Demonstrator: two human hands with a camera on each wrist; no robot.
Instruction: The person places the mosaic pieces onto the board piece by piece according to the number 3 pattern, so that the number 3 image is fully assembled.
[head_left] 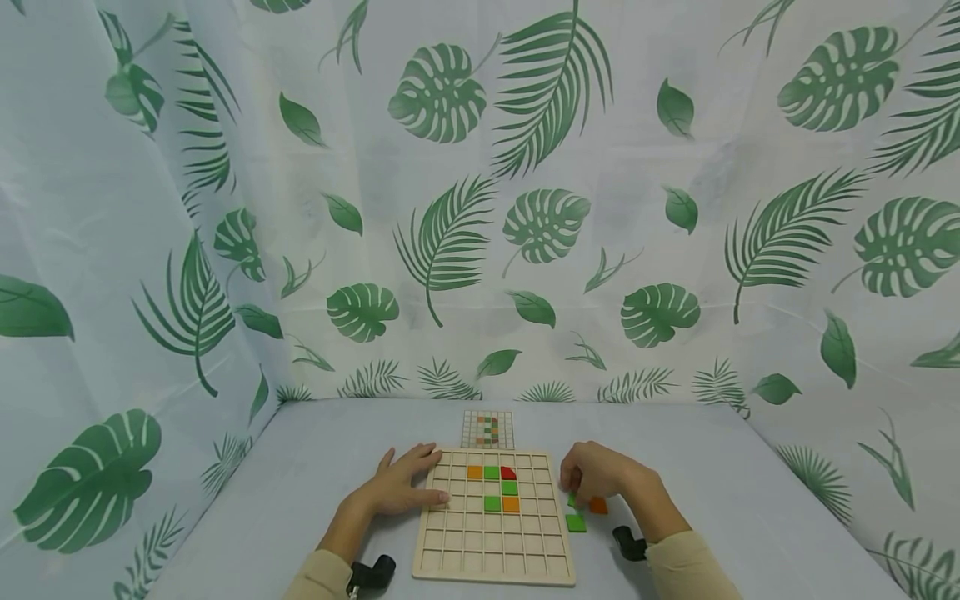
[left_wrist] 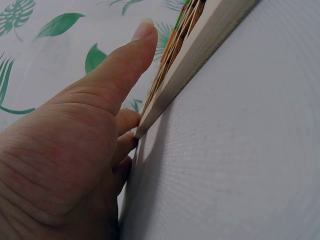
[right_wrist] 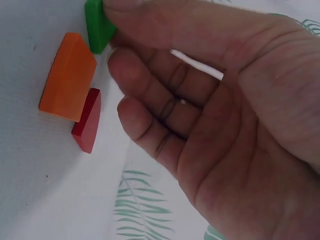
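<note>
A wooden grid board (head_left: 457, 542) lies flat on the table, with orange, green and red tiles in several of its cells. My left hand (head_left: 401, 485) rests at the board's left edge, thumb over the rim; the left wrist view shows the same hand (left_wrist: 75, 145) with its thumb extended. To the right of the board, my right hand (head_left: 600, 471) pinches a green tile (right_wrist: 97, 25) near the tabletop, thumb on it. The index fingertip is hidden. Beside that hand lie an orange tile (right_wrist: 67, 77) and a red tile (right_wrist: 89, 125) with a curved edge.
Another green tile (head_left: 576, 523) lies close to the board's right edge. Behind the board is a small pattern card (head_left: 469, 429) with a printed coloured grid. A leaf-printed curtain (head_left: 465, 350) stands at the back and sides of the white table (head_left: 315, 467).
</note>
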